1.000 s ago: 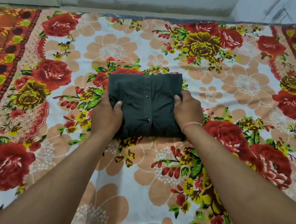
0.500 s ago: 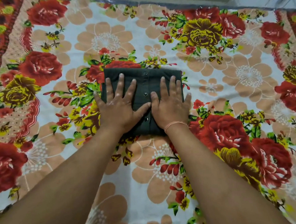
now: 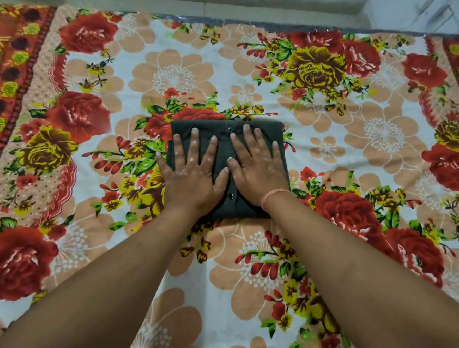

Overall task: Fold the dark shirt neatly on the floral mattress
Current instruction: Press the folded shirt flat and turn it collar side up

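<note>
On floral mattress (image 3: pixel 329 145): folded dark shirt (image 3: pixel 225 147), both hands flat; no legible writing.

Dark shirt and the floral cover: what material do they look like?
Dark shirt: matte woven cloth, likely cotton; no sheen, soft folded edges, small shiny buttons, possibly metal snaps. Floral cover: printed fabric, looks slightly fuzzy like a fleece or plush blanket; exact fibre unclear.

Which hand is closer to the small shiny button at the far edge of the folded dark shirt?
Right. The right hand lies flat with its index fingertip just beside the small shiny button on the folded dark shirt; the left hand presses farther to the left.
</note>
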